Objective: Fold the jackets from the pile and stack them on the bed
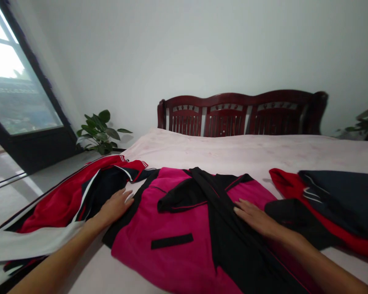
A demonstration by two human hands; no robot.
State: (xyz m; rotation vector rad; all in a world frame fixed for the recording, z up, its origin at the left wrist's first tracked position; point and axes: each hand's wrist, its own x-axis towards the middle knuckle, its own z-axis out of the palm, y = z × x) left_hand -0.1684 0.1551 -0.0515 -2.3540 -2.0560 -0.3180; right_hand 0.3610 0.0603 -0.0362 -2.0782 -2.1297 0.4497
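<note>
A magenta garment with black trim lies spread on the bed in front of me. My left hand rests flat, fingers stretched out, on the black edge at the garment's left side. My right hand lies flat with fingers apart on the black band down the garment's front. Neither hand grips anything.
A red, black and white garment lies heaped at the bed's left edge. A folded red and dark garment sits at the right. A dark wooden headboard stands behind. A potted plant and a glass door are at left.
</note>
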